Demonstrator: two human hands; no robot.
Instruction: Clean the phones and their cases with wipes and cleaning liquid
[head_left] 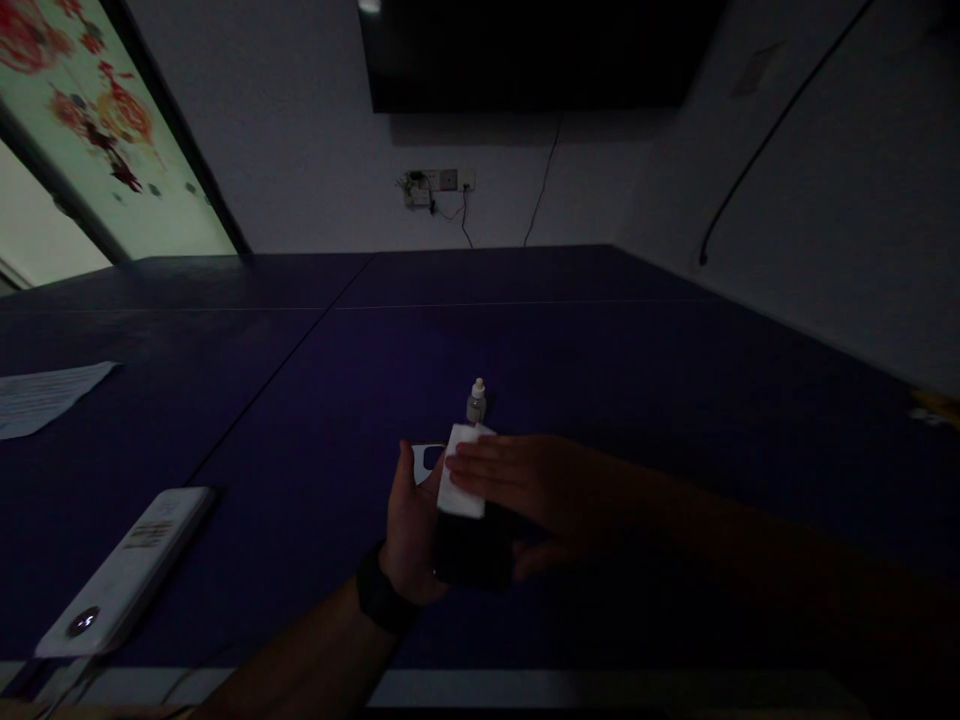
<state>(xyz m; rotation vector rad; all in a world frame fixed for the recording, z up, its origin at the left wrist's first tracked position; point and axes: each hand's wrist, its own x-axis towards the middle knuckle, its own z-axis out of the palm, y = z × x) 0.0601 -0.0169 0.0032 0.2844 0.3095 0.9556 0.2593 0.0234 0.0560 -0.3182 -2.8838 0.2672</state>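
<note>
My left hand (412,530), with a dark band on its wrist, holds a black phone (472,552) from its left side, thumb raised. Across the phone's upper part lies a folded white wipe (463,490). The fingers of my right hand (525,485) press that wipe flat against the screen, its thumb near the phone's right edge. Just beyond both hands a small clear dropper bottle (476,404) with a white cap stands upright. Partly hidden behind my left hand is a pale flat item with a dark patch (421,462); its kind does not show.
On the dark blue table (300,560) a white power bank (127,570) with a lit display and a cable lies at left. A printed sheet (52,398) is farther left. Wall sockets (442,182) and a black screen (540,55) are on the far wall.
</note>
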